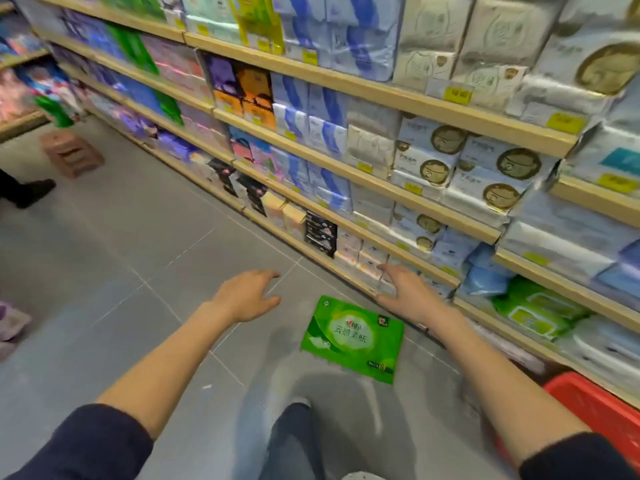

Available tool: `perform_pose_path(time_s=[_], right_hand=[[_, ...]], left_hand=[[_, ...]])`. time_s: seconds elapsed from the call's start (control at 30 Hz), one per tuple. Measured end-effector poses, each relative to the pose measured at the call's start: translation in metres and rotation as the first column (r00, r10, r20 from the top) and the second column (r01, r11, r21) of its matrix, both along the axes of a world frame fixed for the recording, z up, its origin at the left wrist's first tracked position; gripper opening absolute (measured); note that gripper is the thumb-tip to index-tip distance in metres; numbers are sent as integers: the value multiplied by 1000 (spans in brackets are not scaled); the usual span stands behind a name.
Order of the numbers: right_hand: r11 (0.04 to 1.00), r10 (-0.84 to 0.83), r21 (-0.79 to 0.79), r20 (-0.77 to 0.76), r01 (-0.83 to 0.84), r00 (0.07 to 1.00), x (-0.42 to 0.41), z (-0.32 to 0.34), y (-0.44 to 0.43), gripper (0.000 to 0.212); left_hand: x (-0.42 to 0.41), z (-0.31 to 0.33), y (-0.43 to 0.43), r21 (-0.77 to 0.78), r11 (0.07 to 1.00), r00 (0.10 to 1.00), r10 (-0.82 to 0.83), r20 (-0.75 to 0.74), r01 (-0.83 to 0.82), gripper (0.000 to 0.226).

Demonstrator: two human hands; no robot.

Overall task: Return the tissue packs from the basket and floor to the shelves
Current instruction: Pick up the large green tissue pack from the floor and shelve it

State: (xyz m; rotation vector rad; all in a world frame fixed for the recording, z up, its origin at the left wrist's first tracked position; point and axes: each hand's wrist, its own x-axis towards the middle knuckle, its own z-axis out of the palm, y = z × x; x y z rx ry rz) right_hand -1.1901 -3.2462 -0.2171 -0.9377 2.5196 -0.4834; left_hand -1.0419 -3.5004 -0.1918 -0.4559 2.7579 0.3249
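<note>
Head view: grey tile floor [121,237], shelves [381,91] across upper right. Green pack [351,337] on floor, lower centre. Left hand [247,296] and right hand [405,292] spread, gripping nothing. Red basket [595,407] lower right.

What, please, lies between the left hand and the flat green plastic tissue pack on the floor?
Only bare grey floor tiles separate left hand and green pack; head view.
</note>
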Motion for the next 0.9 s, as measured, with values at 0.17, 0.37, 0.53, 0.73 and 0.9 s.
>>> perform_pose_path(time_s=[0.17,0.37,0.53,0.73,0.9], right_hand=[[970,-244,18,114,244,963,-11,-24,-17,70],[901,-433,34,148,433,889,-11,-48,-16,68],[869,-495,97,197,485,847,-21,-79,-11,63],[863,-505,184,262,471,822,-61,-177,-1,70],[860,-508,218,278,461,815,-95,-310,7,72]], left_hand=[[-70,-23,-49,64,978,976,-205,75,201,58],[-130,-58,-81,131,931,922,-357,148,340,58],[-160,-106,-95,160,924,903,-374,209,346,60],[-198,-216,-100,204,900,851,-431,299,384,64],[-215,-344,-97,230,925,866,-368,339,303,68]])
